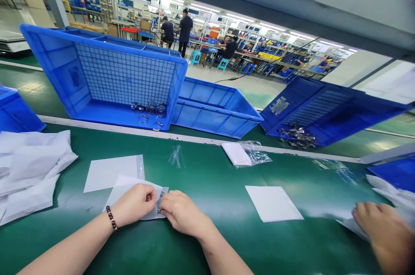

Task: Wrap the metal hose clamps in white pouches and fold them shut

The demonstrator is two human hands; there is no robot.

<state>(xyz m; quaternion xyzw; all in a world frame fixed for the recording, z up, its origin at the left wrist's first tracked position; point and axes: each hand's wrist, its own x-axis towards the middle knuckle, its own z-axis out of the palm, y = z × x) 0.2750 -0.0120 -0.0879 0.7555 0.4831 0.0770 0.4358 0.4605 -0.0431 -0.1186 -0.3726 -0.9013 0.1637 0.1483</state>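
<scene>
My left hand (138, 203), with a beaded bracelet at the wrist, is closed on a translucent white bag (119, 186) near its open end. Close beside it, my right hand (181, 210) pinches a small metal ring (159, 210) at the bag's mouth; the fingers hide most of the ring. Another flat white bag (112, 173) lies partly beneath the one in hand. Several filled white bags (29, 171) are piled at the far left, and a single flat bag (274, 203) rests to the right on the green surface (220, 240).
A tilted blue crate (129, 71) holds several metal rings (151, 108). Behind are a blue crate (217, 106) and another tilted crate (324, 102) with metal parts (298, 136). A plastic packet (238, 154) lies mid-surface. Another person's hand (382, 227) touches white bags at right.
</scene>
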